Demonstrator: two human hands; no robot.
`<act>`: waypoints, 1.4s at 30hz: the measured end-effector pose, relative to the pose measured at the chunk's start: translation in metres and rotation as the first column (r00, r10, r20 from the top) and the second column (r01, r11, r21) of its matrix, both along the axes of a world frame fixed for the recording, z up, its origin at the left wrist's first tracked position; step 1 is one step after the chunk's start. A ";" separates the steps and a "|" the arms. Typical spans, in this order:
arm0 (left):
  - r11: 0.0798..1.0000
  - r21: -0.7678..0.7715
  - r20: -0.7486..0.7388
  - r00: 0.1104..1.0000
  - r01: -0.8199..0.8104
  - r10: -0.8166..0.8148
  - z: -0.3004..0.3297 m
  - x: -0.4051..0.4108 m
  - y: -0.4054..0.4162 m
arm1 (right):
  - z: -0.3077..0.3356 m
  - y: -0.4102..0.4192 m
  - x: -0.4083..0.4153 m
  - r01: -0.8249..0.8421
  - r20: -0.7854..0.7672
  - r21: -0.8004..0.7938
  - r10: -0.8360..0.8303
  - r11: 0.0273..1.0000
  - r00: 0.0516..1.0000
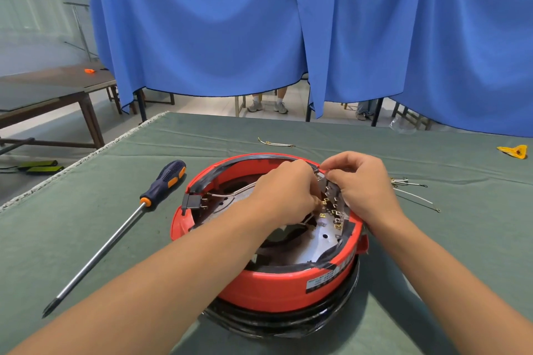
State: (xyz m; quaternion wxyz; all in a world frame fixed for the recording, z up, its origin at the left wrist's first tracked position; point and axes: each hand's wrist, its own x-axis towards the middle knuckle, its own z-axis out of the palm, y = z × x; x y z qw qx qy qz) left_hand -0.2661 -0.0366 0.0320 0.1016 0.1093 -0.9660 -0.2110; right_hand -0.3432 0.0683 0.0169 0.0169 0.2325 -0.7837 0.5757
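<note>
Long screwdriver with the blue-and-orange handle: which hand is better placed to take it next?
Probably the left hand: the blue-and-orange-handled screwdriver lies left of the round red plastic housing, on that hand's side.

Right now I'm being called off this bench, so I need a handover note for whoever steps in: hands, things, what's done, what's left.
Left hand: fingers curled, pinching a wire connector at the terminal bracket.
Right hand: grips the bracket's upper end, apparently to steady it.
Red appliance: upside down on the green cloth, underside open.
Screwdriver: lying free on the cloth, left of the appliance.
Done: loose wires already lie on the cloth to the right.
Left: probably to free the wiring attached inside, such as the lead running to the black switch block.
</note>
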 end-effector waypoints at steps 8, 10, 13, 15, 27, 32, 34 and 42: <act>1.000 -0.012 -0.007 1.000 0.001 -0.001 0.004 0.002 -0.004 | 0.001 0.000 0.002 -0.002 -0.010 -0.004 0.002 1.000 1.000; 1.000 -0.013 -0.006 1.000 -0.002 0.002 0.004 0.002 -0.004 | 0.001 0.000 0.001 -0.001 -0.011 -0.002 0.001 1.000 1.000; 1.000 -0.021 -0.004 1.000 -0.011 0.011 0.003 0.001 -0.003 | 0.001 0.000 0.001 0.005 -0.017 0.008 -0.005 1.000 1.000; 0.999 -0.034 -0.003 1.000 -0.019 0.019 0.002 0.000 -0.002 | 0.001 0.001 0.001 0.014 -0.018 0.012 -0.014 1.000 1.000; 0.992 -0.116 -0.033 0.998 -0.054 0.050 0.001 -0.001 0.003 | 0.003 0.000 0.002 0.094 -0.173 0.133 -0.070 0.987 0.982; 0.991 -0.122 -0.034 0.998 -0.054 0.051 0.001 -0.001 0.004 | 0.004 0.000 0.003 0.138 -0.161 0.176 -0.110 0.975 0.981; 0.990 -0.130 -0.040 0.998 -0.055 0.050 0.001 -0.001 0.004 | 0.004 0.001 0.003 0.156 -0.167 0.195 -0.124 0.968 0.978; 0.991 -0.125 -0.035 0.998 -0.051 0.047 0.002 0.000 0.005 | 0.004 0.002 0.003 0.169 -0.175 0.251 -0.127 0.953 0.976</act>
